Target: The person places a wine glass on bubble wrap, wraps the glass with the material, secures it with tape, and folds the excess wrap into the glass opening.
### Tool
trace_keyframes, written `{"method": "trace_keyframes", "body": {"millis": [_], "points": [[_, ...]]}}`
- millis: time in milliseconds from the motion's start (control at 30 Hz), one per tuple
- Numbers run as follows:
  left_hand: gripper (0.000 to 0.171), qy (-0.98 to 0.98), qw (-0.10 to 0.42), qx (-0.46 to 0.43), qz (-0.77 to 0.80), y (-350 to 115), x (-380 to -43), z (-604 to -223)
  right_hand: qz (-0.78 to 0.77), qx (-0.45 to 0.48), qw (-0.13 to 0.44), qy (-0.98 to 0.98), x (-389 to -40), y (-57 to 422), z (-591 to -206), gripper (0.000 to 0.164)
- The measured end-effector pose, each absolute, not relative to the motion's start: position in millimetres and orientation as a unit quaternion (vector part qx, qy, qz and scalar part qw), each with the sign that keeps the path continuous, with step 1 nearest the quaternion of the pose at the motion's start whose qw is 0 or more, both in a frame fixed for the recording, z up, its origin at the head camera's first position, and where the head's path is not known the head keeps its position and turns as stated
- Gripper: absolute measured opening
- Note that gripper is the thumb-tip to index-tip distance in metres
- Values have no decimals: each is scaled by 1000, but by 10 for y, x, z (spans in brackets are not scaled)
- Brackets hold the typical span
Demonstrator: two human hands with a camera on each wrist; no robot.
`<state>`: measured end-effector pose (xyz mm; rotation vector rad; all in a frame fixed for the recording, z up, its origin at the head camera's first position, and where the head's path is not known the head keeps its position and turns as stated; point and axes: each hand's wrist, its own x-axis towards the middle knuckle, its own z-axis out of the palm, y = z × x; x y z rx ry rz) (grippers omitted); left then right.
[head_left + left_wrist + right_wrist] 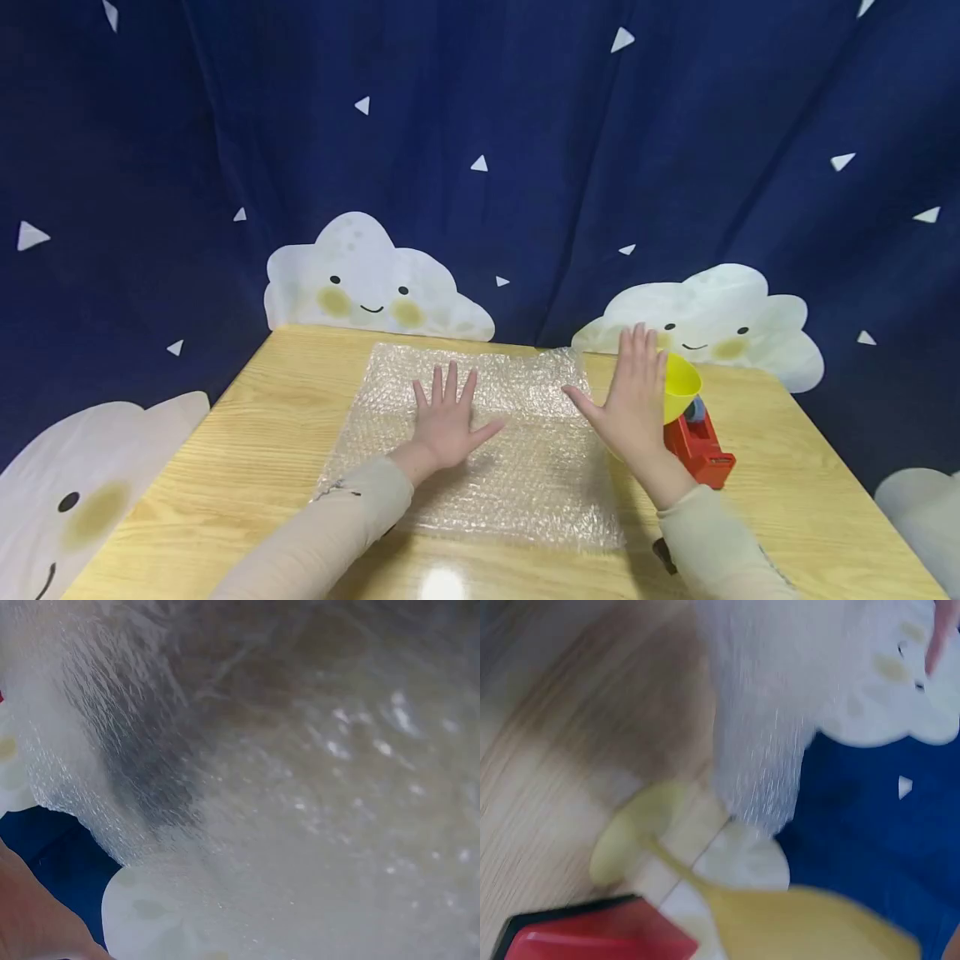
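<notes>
A clear sheet of bubble wrap (525, 475) lies spread on the table, its far edge slightly raised at the right. Over its middle is my left hand (444, 425), fingers straight and spread; whether the palm touches the sheet I cannot tell. The wrap (315, 847) fills most of the left wrist view. My right hand (636, 408), fingers straight and thumb out, is raised beside the sheet's right edge, holding nothing. Just behind it stands a yellow plastic goblet (681, 385), partly hidden by the hand. Its stem and round foot (634, 832) show in the right wrist view.
A red tape dispenser (699, 454) stands right of the right hand, near the goblet. The wooden table (262, 417) ends at a dark blue curtain (450, 167) with white clouds and triangles. A small dark object (663, 554) shows by the right sleeve.
</notes>
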<state>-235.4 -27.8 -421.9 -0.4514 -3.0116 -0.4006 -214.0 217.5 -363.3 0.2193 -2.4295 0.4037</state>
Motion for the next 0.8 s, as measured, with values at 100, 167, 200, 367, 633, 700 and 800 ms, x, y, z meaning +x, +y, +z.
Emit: {"method": "trace_keyframes", "body": {"millis": [100, 167, 200, 367, 633, 700, 800], "points": [[90, -980, 27, -143, -135, -302, -2349, -4200, 187, 41, 380, -905, -2124, 2356, -3598, 116], [90, -981, 23, -139, -133, -324, -2349, -4206, 215, 11, 400, -891, -2100, 2464, -3604, 112], [90, -982, 21, -136, -130, -335, -2350, -4210, 231, -5, 405, -885, -2087, 2511, -3615, 111], [89, -984, 17, -127, -124, -384, -2355, -4227, 328, -77, 372, -865, -2023, 2664, -3698, 112], [89, -984, 18, -131, -123, -418, -2341, -4241, 441, -148, 251, -849, -1966, 2728, -3774, 114], [89, -984, 20, -130, -122, -422, -2338, -4249, 456, -147, 239, -844, -1967, 2736, -3794, 114], [88, -984, 22, -127, -125, -436, -2335, -4259, 476, -135, 237, -836, -1978, 2747, -3826, 112]]}}
